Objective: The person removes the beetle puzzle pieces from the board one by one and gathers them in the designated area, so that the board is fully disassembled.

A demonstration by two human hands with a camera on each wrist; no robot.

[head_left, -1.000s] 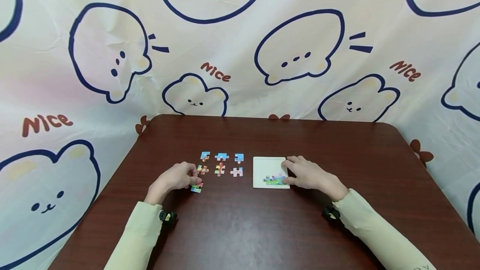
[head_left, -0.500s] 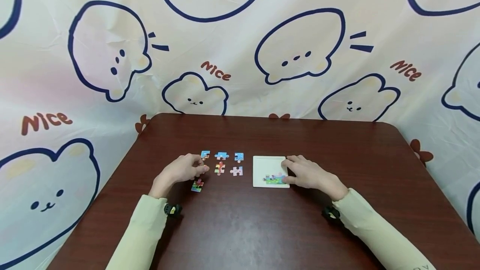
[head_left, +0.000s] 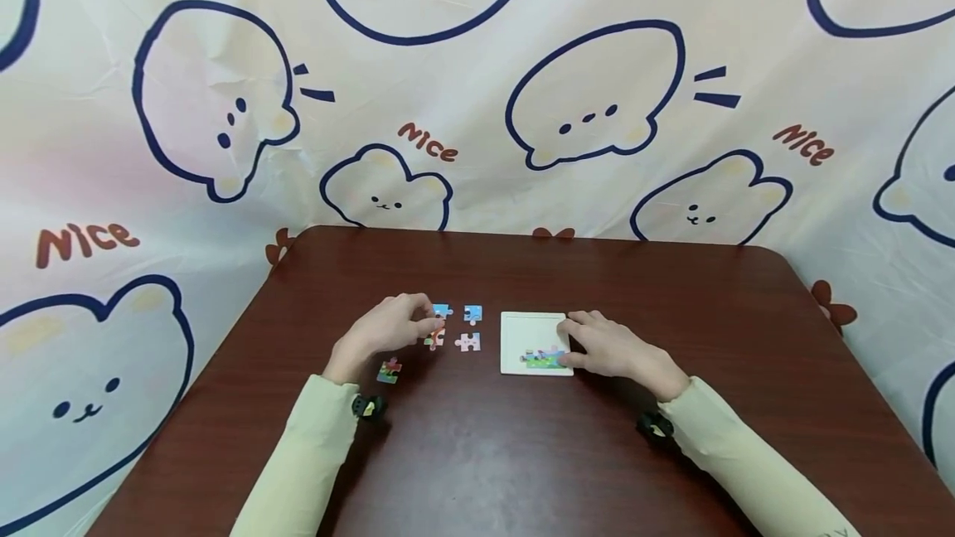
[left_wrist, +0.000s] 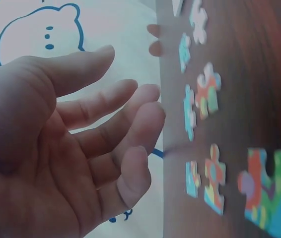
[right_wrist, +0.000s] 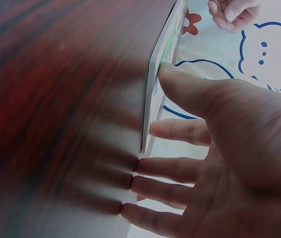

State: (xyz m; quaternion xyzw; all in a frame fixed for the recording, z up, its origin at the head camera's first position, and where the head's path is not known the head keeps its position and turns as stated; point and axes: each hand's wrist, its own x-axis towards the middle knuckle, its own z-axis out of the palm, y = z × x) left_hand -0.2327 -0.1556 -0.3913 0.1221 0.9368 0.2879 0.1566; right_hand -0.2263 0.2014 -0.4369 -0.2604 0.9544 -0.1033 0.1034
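My left hand (head_left: 384, 330) hovers above the left group of jigsaw pieces, fingers loosely bent, with nothing between them in the left wrist view. Below its fingertips lie a red-orange piece (head_left: 435, 340) and a blue piece (head_left: 443, 311), both partly covered. A red and green piece (head_left: 389, 370) lies nearer me, by the wrist. With fingers extended, my right hand (head_left: 619, 348) steadies the white puzzle tray (head_left: 521, 333) at its right edge. Its thumb (right_wrist: 173, 82) touches the tray's rim, and other fingertips reach the tabletop. Joined green and pink pieces (head_left: 540, 358) lie along the tray's near side.
Between the left hand and the tray are another blue piece (head_left: 473, 314) and a pink piece (head_left: 468, 342). The left hand hides more pieces in the head view; the left wrist view shows them flat on the brown table (head_left: 477, 454). A patterned cloth (head_left: 477, 106) hangs behind.
My left hand has travelled right and slightly away from me, from the near-left piece to above the middle ones. The right hand keeps its place at the tray.
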